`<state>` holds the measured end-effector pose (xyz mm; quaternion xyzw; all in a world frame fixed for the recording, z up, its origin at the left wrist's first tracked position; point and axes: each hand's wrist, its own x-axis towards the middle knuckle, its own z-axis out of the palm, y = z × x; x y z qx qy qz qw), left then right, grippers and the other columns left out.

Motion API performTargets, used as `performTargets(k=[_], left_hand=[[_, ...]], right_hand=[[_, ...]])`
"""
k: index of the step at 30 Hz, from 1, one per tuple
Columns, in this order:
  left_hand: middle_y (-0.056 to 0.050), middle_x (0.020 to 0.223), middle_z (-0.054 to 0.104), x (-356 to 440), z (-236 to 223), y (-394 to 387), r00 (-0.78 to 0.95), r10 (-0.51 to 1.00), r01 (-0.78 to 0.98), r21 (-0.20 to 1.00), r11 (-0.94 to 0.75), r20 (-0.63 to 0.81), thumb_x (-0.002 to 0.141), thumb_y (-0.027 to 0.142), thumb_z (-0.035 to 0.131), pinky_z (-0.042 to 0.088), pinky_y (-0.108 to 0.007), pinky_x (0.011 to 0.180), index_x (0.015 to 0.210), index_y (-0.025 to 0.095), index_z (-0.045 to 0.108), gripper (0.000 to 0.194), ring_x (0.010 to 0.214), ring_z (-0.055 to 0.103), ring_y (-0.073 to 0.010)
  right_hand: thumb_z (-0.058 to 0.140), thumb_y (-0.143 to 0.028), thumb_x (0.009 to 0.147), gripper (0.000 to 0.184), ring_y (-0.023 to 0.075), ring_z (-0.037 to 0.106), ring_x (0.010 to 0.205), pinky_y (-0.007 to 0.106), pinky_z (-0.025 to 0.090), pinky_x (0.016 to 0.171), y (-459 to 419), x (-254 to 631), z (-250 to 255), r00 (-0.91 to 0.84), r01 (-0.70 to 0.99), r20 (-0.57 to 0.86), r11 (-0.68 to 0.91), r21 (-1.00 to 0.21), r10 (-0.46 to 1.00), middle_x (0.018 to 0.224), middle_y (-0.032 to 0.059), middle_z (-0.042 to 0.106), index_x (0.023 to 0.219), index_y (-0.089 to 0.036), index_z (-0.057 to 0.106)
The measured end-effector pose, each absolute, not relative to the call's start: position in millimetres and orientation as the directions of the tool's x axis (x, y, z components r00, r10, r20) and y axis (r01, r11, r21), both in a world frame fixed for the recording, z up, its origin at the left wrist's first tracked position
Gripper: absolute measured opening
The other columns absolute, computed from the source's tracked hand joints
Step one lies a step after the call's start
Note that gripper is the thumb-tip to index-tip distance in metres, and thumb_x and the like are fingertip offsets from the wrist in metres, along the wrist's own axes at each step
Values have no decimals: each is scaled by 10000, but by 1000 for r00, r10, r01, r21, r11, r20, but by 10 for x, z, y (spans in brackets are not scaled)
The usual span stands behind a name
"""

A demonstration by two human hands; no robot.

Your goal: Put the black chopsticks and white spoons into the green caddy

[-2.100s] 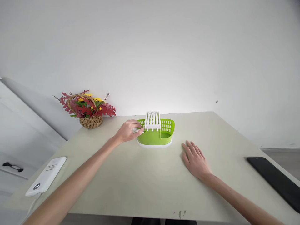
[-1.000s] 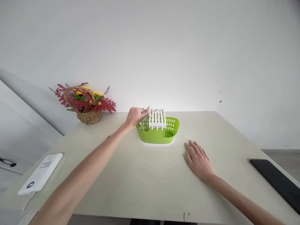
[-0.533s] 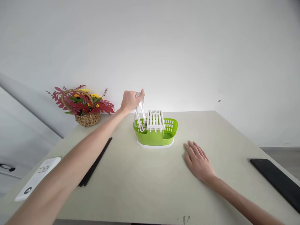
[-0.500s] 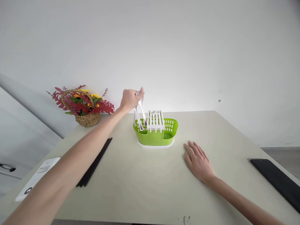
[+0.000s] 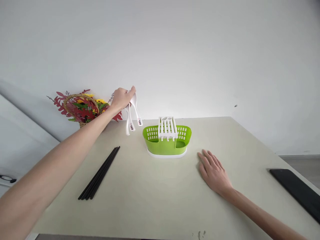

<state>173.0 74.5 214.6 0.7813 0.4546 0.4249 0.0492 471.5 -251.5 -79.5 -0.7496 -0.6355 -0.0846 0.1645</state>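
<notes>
My left hand (image 5: 122,97) is raised above the table, left of the green cutlery holder (image 5: 167,144), and is closed on the bowls of white plastic spoons (image 5: 132,117) that hang handles down. The holder has a white slotted insert (image 5: 167,126) on top and a white base. My right hand (image 5: 214,171) lies flat on the table, fingers spread, to the right of the holder and holds nothing. Black chopsticks (image 5: 99,173) lie in a bundle on the table at the left.
A wicker basket of red and yellow flowers (image 5: 83,108) stands at the back left by the wall. A black flat device (image 5: 296,191) lies near the table's right edge. The beige table (image 5: 155,196) meets a white wall behind.
My left hand has lifted the white spoons out of the holder's left compartment and carried them up and to the left. The right hand has stayed flat on the table.
</notes>
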Motion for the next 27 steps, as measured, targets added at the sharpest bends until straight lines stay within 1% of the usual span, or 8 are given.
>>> performTargets(k=[3,6,8,11,14,16,21,27], left_hand=[[12,312,354,1331,1943,759,307,831,734,441,-517,463,895,571,575,263,-260,421,418,235,386,614,367,401,-123],[4,339,401,987,1617,659,375,867,771,409,-489,329,870,595,577,245,-261,410,411,239,355,621,366,413,-127],[-6,364,448,841,1373,542,371,896,803,400,-441,242,865,611,562,264,-265,421,409,235,365,623,383,449,-139],[-21,362,459,745,1040,343,340,929,846,385,-369,143,864,647,538,273,-283,432,370,237,351,669,381,460,-149],[-23,363,468,737,793,173,365,927,832,414,-369,92,868,663,528,287,-292,449,366,235,385,675,380,463,-152],[-14,358,448,749,670,99,397,915,820,419,-389,73,867,666,527,292,-290,467,372,235,376,673,387,463,-151],[14,338,317,779,439,42,417,904,833,357,-422,94,874,653,505,237,-294,492,384,242,251,688,388,386,-129],[22,378,264,762,251,57,458,886,838,297,-458,74,882,629,469,192,-316,531,415,239,216,658,412,313,-115]], right_hand=[[266,-355,1066,542,275,302,1548,471,292,1257,-2523,4719,-816,173,982,343,-134,-136,923,1622,104,438,1515,-157,498],[270,-360,1065,543,282,306,1545,479,298,1252,-2532,4722,-830,173,982,342,-133,-137,924,1619,113,440,1508,-149,503],[271,-362,1064,542,280,308,1543,479,301,1251,-2538,4721,-831,178,980,343,-136,-143,923,1614,113,446,1505,-150,503],[271,-366,1063,539,274,311,1542,473,304,1250,-2548,4717,-825,184,979,337,-139,-151,924,1616,103,447,1507,-161,498],[275,-369,1062,537,266,315,1541,467,301,1253,-2557,4712,-821,194,977,329,-150,-155,924,1623,96,440,1511,-170,493],[277,-371,1061,536,261,322,1538,465,304,1252,-2560,4712,-822,200,975,327,-155,-158,924,1621,94,444,1511,-174,492],[266,-373,1061,540,259,337,1530,468,312,1250,-2560,4718,-827,209,972,316,-159,-175,925,1611,84,459,1511,-174,489],[268,-374,1064,540,253,338,1530,469,315,1251,-2563,4716,-814,215,969,305,-163,-185,928,1616,84,455,1514,-169,486]])
